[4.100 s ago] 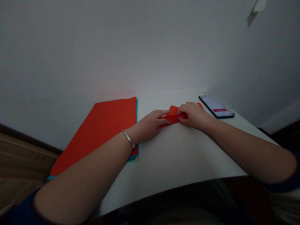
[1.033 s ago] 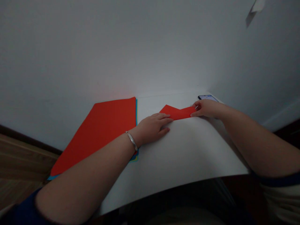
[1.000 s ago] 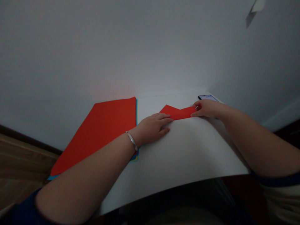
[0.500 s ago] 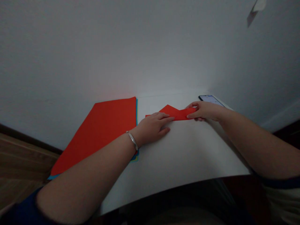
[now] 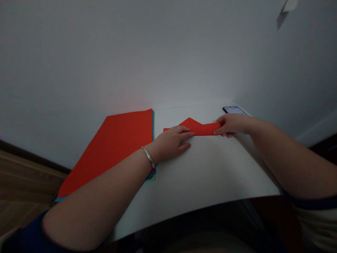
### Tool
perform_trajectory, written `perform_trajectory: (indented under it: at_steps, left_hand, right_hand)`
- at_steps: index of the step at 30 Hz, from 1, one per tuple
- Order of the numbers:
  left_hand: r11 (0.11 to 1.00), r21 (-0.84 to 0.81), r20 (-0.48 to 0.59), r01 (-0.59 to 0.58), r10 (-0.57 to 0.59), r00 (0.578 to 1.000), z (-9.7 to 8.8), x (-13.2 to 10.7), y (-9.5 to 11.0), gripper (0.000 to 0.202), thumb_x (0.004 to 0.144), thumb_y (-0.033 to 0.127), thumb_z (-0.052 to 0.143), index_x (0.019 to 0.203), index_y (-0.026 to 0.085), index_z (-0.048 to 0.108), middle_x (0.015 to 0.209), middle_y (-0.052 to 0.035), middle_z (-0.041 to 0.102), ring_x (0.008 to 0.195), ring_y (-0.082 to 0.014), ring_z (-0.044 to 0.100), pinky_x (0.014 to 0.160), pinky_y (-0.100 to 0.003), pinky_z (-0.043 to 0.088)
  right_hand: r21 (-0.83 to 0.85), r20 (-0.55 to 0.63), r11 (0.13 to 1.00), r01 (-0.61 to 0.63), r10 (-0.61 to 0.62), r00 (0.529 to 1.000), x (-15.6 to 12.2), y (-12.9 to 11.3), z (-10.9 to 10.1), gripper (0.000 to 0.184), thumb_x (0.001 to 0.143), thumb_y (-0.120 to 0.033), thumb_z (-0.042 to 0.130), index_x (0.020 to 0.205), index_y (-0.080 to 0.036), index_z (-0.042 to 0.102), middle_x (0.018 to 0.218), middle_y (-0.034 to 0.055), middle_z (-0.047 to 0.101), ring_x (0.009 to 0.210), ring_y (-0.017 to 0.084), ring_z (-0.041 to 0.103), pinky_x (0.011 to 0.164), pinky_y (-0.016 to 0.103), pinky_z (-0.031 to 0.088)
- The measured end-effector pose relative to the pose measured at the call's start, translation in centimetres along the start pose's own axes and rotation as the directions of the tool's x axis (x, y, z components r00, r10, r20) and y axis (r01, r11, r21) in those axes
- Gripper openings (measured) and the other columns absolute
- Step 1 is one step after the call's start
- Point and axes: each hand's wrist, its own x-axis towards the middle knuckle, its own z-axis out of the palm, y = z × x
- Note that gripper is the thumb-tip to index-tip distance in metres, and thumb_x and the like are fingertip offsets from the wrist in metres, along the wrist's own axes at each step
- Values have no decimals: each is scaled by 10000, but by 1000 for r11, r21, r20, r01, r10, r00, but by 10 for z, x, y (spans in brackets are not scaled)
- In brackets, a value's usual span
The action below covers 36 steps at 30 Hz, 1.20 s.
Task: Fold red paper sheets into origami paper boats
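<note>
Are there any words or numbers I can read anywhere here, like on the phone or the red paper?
None can be read.
Phone: screen lit, but anything on it is too small and blurred to read.
Folded red paper between the left hand and right hand: plain, no writing.
Stack of coloured sheets: plain, no writing.

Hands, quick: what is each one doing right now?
Left hand: open, flat, pressing the folded red paper onto the table.
Right hand: pinching the paper's right end.

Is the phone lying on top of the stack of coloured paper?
No, the phone lies on the white table, far from the paper stack.
</note>
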Motion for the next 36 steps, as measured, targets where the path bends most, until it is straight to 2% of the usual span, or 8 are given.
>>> perform_trajectory:
  at_steps: [4, 6, 12, 16, 20, 26, 30, 36]
  left_hand:
    - [1000, -3, -1, -5, 5, 1000, 0, 0, -1, 489, 965, 354, 447, 1417, 178, 510, 1442, -112, 505, 1321, -248, 459, 1131, -389, 352]
    - [1000, 14, -10, -11, 11, 1000, 1, -1, -2, 490, 967, 355, 444, 1419, 175, 507, 1439, -114, 507, 1323, -248, 458, 1134, -391, 347]
    - [995, 99, -53, -7, 12, 999, 7, -1, -3, 503, 970, 401, 443, 1426, 198, 506, 1444, -130, 510, 1316, -296, 462, 1110, -476, 355]
    - [996, 93, -40, 16, -12, 999, 6, 0, -1, 490, 957, 390, 468, 1409, 209, 527, 1451, -129, 500, 1325, -300, 443, 1125, -484, 326]
    - [997, 63, -15, 34, -33, 999, 4, 0, 1, 478, 952, 386, 474, 1396, 218, 534, 1466, -126, 482, 1347, -303, 421, 1144, -526, 282]
    - [997, 33, 9, 65, -65, 998, 3, 0, -1, 472, 952, 392, 477, 1396, 239, 525, 1484, -117, 466, 1372, -304, 404, 1141, -558, 273]
    - [998, 26, 4, 59, -59, 998, 3, 0, -1, 476, 954, 399, 471, 1403, 245, 512, 1491, -119, 461, 1375, -300, 402, 1141, -568, 266]
    - [998, 17, 15, 67, -67, 998, 1, 0, 0, 469, 956, 406, 465, 1393, 242, 518, 1497, -117, 457, 1382, -296, 394, 1141, -559, 267]
  right_hand:
    - [-139, 21, 990, 25, -22, 1000, -1, 1, -3, 109, 785, -253, 675, 685, -218, 649, 556, -20, 585, 452, 90, 457, 460, 248, 350]
    - [-179, 9, 983, 46, -45, 999, -1, 2, -3, 107, 788, -269, 671, 695, -222, 651, 559, -23, 587, 464, 98, 471, 479, 256, 349]
    - [-231, -146, 971, 58, -94, 985, 3, 7, -2, 192, 807, -293, 653, 650, -218, 572, 581, -12, 596, 524, 127, 540, 515, 265, 382]
    - [-210, -105, 976, 52, -75, 992, 7, 11, -3, 249, 838, -351, 628, 639, -218, 561, 523, -24, 527, 476, 112, 477, 484, 260, 350]
    - [-83, -61, 996, -21, 16, 998, 9, 10, 0, 312, 857, -435, 605, 640, -213, 570, 488, -20, 519, 426, 106, 436, 443, 261, 332]
    - [62, 10, 993, -102, 102, 995, 3, 1, 2, 269, 844, -289, 633, 590, -205, 610, 615, 32, 680, 543, 119, 610, 476, 218, 451]
    - [83, 16, 987, -134, 133, 991, 0, -2, 0, 227, 845, -239, 628, 621, -200, 634, 648, 35, 696, 555, 113, 624, 512, 218, 501]
    - [33, 18, 989, -142, 141, 990, 4, 3, -2, 258, 852, -273, 634, 608, -193, 613, 632, 35, 673, 527, 107, 596, 517, 229, 506]
